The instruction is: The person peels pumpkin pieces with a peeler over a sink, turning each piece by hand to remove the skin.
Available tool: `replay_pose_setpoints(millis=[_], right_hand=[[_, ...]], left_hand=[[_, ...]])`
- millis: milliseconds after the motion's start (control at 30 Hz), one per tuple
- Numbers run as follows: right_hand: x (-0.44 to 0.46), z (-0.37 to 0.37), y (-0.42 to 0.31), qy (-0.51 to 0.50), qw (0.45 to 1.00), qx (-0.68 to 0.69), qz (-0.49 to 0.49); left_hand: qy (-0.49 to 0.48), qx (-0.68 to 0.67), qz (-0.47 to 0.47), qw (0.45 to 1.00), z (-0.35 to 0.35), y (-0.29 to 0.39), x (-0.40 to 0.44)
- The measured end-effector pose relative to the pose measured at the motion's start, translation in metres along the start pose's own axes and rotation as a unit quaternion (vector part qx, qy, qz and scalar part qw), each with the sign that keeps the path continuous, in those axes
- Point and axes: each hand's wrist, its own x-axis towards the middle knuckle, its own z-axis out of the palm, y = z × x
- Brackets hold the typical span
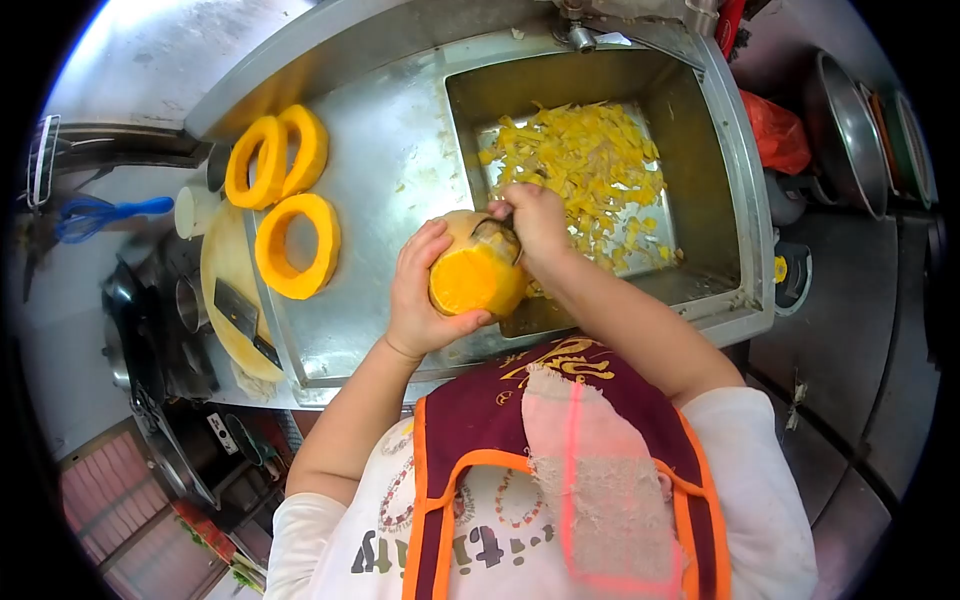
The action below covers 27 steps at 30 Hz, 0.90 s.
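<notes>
My left hand (415,300) is wrapped round the side of a piece of pumpkin (475,282), thumb along its lower edge. A cut orange face of the piece is turned toward me, while pale skin shows on its upper part. My right hand (535,222) is closed on a peeler (497,236) whose metal head lies against the pumpkin; its handle is mostly hidden in my fingers. Beyond that hand, yellow peelings (590,165) cover much of the floor of the sink basin (690,150).
Three hollow pumpkin rings (268,250) lie on the steel drainboard (375,150) to the left. A cleaver (237,308) rests on a round cutting board (222,262) beside it. The tap (580,38) stands at the basin's far edge. A blue whisk (100,215) lies far left.
</notes>
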Motion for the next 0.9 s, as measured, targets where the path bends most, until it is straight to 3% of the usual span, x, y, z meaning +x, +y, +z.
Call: replay_pose_setpoints(millis=[67,167,267,367,467,500,533,567,667,733,833,900], right_hand=[[0.025,-0.035,0.022,0.152,0.988,-0.037,-0.014],[0.046,-0.086,0.046,0.243,0.962,0.08,0.098],[0.021,-0.043,-0.002,0.169,0.971,0.109,0.132],[-0.015,0.003,-0.016,0.084,0.987,0.126,0.06],[0.007,-0.004,0.027,0.11,0.991,0.08,0.009],[0.018,-0.018,0.026,0.151,0.986,-0.06,-0.024],[0.027,-0.04,0.033,0.155,0.985,-0.072,0.008],[0.039,-0.051,0.037,0.158,0.983,-0.081,0.035],[0.037,-0.04,0.013,0.176,0.968,0.109,0.141],[0.017,-0.029,-0.01,0.137,0.976,0.084,0.144],[-0.011,-0.019,-0.023,0.118,0.975,0.087,0.166],[-0.016,-0.018,-0.023,0.121,0.967,0.117,0.191]], left_hand=[[0.004,0.01,-0.001,1.0,-0.001,0.004,-0.006],[0.023,0.001,0.015,1.0,0.001,-0.001,0.003],[0.041,-0.016,-0.027,0.999,0.008,0.003,-0.009],[0.087,0.015,-0.067,0.994,0.01,0.011,-0.012],[0.155,0.01,-0.111,0.982,0.021,0.014,-0.027],[0.161,0.02,-0.128,0.978,0.022,0.015,-0.033],[0.169,0.031,-0.138,0.975,0.02,0.015,-0.034],[0.149,0.041,-0.129,0.979,0.014,0.014,-0.03],[0.06,0.071,-0.123,0.988,-0.001,0.024,-0.027],[-0.039,0.095,-0.098,0.99,-0.023,0.029,-0.01],[-0.185,0.258,0.016,0.948,-0.045,0.054,0.026],[-0.264,0.178,0.01,0.948,-0.046,0.039,0.038]])
